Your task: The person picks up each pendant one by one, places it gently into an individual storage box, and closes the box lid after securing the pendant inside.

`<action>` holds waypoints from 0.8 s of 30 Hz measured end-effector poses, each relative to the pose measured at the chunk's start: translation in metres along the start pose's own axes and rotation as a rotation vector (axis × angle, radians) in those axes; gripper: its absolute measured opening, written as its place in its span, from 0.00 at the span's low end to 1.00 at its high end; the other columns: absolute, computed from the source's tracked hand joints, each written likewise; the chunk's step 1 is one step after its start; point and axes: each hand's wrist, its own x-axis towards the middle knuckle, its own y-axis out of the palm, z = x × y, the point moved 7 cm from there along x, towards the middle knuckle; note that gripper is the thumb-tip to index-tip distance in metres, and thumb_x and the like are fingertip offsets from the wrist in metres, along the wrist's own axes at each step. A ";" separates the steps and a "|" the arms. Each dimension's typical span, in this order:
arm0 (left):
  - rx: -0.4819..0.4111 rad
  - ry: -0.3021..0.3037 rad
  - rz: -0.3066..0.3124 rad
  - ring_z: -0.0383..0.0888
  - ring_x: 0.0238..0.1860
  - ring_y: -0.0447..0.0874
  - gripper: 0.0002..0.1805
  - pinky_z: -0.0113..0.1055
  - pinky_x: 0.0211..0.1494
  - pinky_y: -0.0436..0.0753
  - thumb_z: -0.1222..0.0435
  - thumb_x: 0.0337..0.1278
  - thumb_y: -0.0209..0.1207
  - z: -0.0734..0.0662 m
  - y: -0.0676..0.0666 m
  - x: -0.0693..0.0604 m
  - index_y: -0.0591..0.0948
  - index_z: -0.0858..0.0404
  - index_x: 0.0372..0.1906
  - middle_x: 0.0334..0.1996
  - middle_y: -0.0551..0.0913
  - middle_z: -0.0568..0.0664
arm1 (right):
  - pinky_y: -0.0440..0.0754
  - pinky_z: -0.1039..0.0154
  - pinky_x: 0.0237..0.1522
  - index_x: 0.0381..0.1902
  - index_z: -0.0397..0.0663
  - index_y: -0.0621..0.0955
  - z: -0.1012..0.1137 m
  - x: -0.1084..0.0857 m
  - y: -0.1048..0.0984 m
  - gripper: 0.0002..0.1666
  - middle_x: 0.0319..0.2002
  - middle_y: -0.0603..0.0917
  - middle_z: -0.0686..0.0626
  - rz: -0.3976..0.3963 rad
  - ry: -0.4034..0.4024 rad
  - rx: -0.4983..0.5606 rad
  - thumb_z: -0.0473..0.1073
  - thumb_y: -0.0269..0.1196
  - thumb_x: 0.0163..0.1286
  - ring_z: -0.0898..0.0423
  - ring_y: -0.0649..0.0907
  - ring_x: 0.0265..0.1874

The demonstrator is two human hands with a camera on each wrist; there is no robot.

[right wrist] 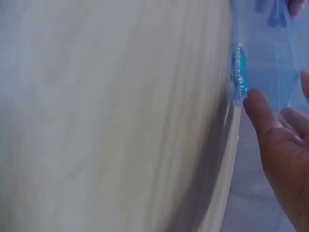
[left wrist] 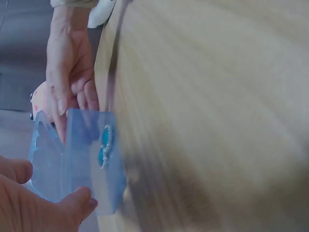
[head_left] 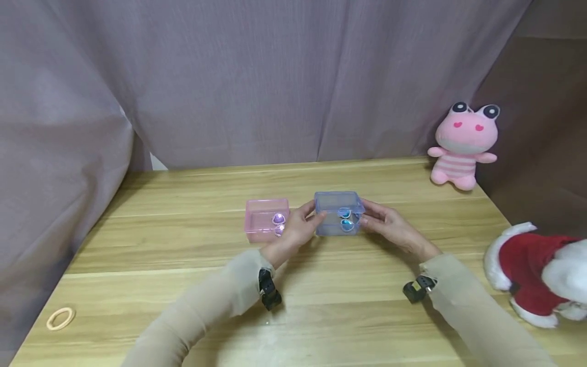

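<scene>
Both hands are at a see-through blue plastic box (head_left: 329,225) near the middle of the table. Inside it lie two blue gem pieces with beaded silvery edges (head_left: 346,225). The left hand (head_left: 299,228) grips the box's left end, thumb on the near side. At the opposite end, the right hand (head_left: 393,229) holds the box between thumb and fingers; some of its fingers are hidden behind the plastic. Just left of the left hand stands a see-through pink box (head_left: 258,236) containing two purple gem pieces (head_left: 278,219), partly covered by that hand.
A pink frog-like plush toy (head_left: 463,148) sits at the back right corner. On the right edge is a red and white plush figure (head_left: 527,265). A light wooden ring (head_left: 49,322) lies at the front left. Grey curtain (head_left: 229,92) hangs behind the table.
</scene>
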 end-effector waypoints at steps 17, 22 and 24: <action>0.002 0.034 -0.061 0.51 0.58 0.76 0.29 0.41 0.51 0.82 0.58 0.67 0.52 0.010 0.004 -0.007 0.61 0.62 0.70 0.63 0.70 0.60 | 0.74 0.70 0.57 0.72 0.34 0.50 0.000 0.002 0.003 0.34 0.71 0.52 0.32 -0.061 0.020 0.079 0.48 0.43 0.77 0.59 0.71 0.61; 0.033 0.059 -0.080 0.51 0.62 0.72 0.29 0.36 0.59 0.78 0.62 0.66 0.52 0.015 0.004 -0.007 0.62 0.65 0.69 0.64 0.69 0.59 | 0.74 0.68 0.58 0.71 0.33 0.51 0.000 0.002 0.004 0.33 0.72 0.51 0.34 -0.060 -0.003 0.046 0.45 0.44 0.77 0.41 0.61 0.66; 0.030 0.065 -0.084 0.51 0.63 0.71 0.29 0.35 0.59 0.78 0.63 0.65 0.53 0.017 0.004 -0.007 0.62 0.65 0.68 0.64 0.69 0.59 | 0.74 0.68 0.58 0.71 0.32 0.52 0.000 0.002 0.004 0.32 0.72 0.51 0.34 -0.064 -0.015 0.035 0.44 0.44 0.77 0.39 0.60 0.66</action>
